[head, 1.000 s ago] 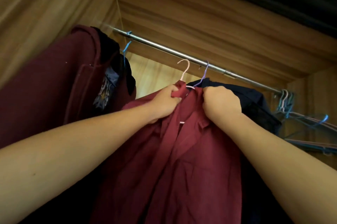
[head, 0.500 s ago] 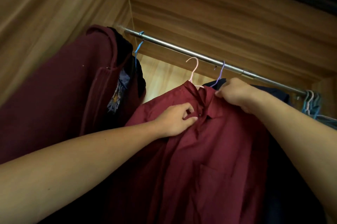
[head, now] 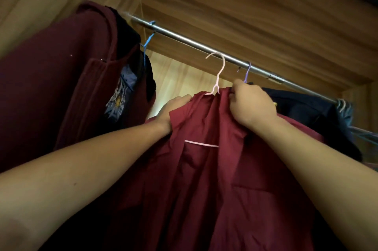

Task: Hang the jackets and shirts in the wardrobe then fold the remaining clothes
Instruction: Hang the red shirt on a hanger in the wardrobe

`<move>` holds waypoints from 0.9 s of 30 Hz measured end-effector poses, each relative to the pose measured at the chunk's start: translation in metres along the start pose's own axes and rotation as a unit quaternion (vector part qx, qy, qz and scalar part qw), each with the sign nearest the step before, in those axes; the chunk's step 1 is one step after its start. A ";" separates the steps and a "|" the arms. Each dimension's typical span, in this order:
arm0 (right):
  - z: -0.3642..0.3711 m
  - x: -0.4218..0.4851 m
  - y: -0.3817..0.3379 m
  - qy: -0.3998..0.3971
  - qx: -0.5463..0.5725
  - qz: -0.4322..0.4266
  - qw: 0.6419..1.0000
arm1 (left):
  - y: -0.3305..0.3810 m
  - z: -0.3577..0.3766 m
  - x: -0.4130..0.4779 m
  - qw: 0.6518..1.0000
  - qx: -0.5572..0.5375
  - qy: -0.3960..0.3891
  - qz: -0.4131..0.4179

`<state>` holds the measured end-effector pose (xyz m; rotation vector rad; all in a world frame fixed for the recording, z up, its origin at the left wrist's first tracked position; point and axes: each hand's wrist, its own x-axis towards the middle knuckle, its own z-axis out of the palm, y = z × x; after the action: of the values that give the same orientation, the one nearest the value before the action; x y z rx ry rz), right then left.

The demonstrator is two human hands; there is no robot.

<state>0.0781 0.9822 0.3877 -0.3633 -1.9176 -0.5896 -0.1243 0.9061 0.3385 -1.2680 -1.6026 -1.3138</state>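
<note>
1. The red shirt [head: 204, 169] hangs on a pink hanger [head: 217, 79] just under the wardrobe rail [head: 184, 38], between a maroon hooded jacket [head: 51, 87] and a navy garment [head: 306, 107].
2. The right hand [head: 251, 105] pinches the collar beside the hanger's neck, fingers curled tight on the cloth. The left hand [head: 173, 109] holds the other shoulder from behind the fabric.
3. To my eye the step is settling the shirt square on the hanger. I'd draw both shoulders evenly over the hanger's arms and keep the collar centred at the neck. The front lies open, showing the hanger's crossbar, so a lopsided tug could slide 1 shoulder off.
4. I'd also make sure the pink hook is seated and clear of the purple hook [head: 247, 73] beside it before letting go.
5. Hard to tell: whether the pink hook is over the rail or only in front of it.
6. The left fingertips are hidden by cloth. The shirt's hem is cut off below, and the bunch of spare hangers [head: 343, 105] at the far right is dim.
</note>
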 end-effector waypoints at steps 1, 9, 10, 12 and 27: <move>0.004 0.000 -0.008 -0.010 -0.007 -0.019 1.000 | -0.004 0.006 0.002 0.999 0.046 -0.009 0.013; -0.008 0.008 0.013 -0.108 -0.100 -0.037 0.988 | -0.027 0.000 0.021 0.997 -0.020 0.050 -0.060; -0.008 0.008 0.015 -0.080 -0.141 -0.035 0.986 | -0.017 -0.001 0.020 0.997 -0.029 0.050 -0.058; -0.009 0.012 0.015 -0.045 -0.192 -0.024 0.980 | 0.001 -0.002 0.021 0.994 -0.040 0.037 -0.099; -0.027 0.066 -0.011 -0.026 -0.267 0.055 0.962 | 0.003 0.016 0.052 0.996 -0.082 -0.017 -0.044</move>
<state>0.0667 0.9574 0.4549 -0.8292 -1.7509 -1.0298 -0.1349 0.9346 0.3841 -1.3363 -1.6168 -1.5126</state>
